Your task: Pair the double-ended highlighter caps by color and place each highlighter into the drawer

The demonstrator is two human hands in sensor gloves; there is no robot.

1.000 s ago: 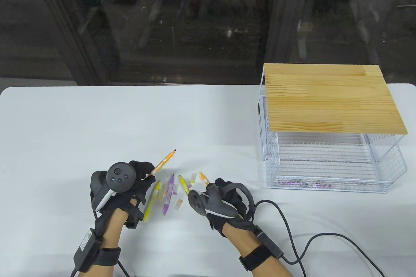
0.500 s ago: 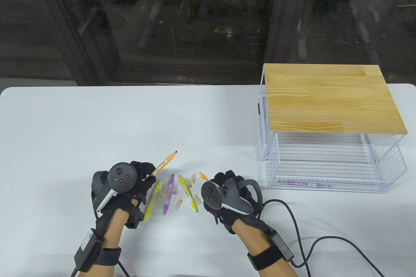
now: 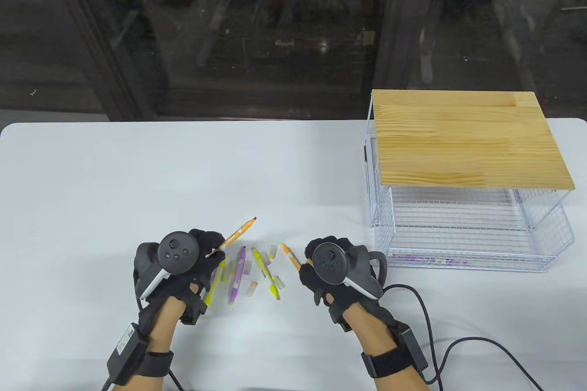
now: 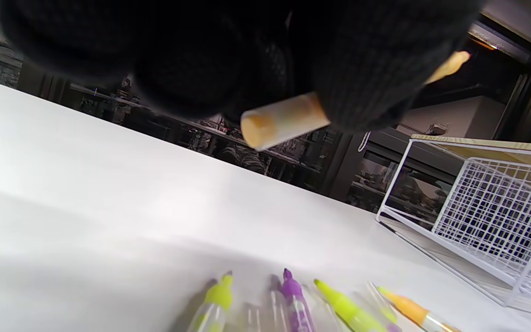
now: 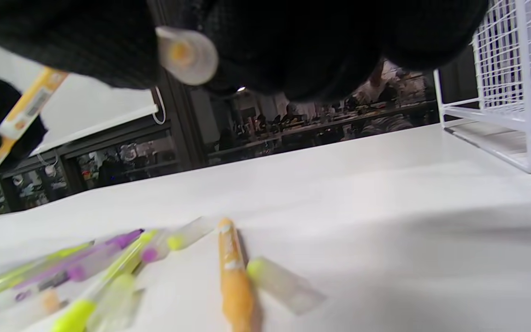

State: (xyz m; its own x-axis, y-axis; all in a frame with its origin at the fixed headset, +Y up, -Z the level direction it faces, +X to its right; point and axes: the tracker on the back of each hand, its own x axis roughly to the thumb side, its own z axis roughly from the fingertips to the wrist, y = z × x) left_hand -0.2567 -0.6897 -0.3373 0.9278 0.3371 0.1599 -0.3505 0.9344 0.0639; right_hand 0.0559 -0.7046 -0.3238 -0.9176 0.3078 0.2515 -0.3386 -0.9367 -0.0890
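Note:
My left hand grips an orange highlighter that points up and to the right; its near end shows under the curled fingers in the left wrist view. My right hand pinches a clear cap with an orange centre, held above the table. Below it on the table lies a second orange highlighter. Between the hands lie a purple highlighter, a yellow one, and another yellow one partly under my left hand. Loose caps lie among them.
The wire drawer stands pulled out at the right under a wooden top. A purple highlighter lies in it. A black cable runs from my right wrist across the table's front right.
My right hand has moved to the right off the pile and turned palm-down, now with the cap in its fingers. My left hand has shifted slightly right with the orange highlighter.

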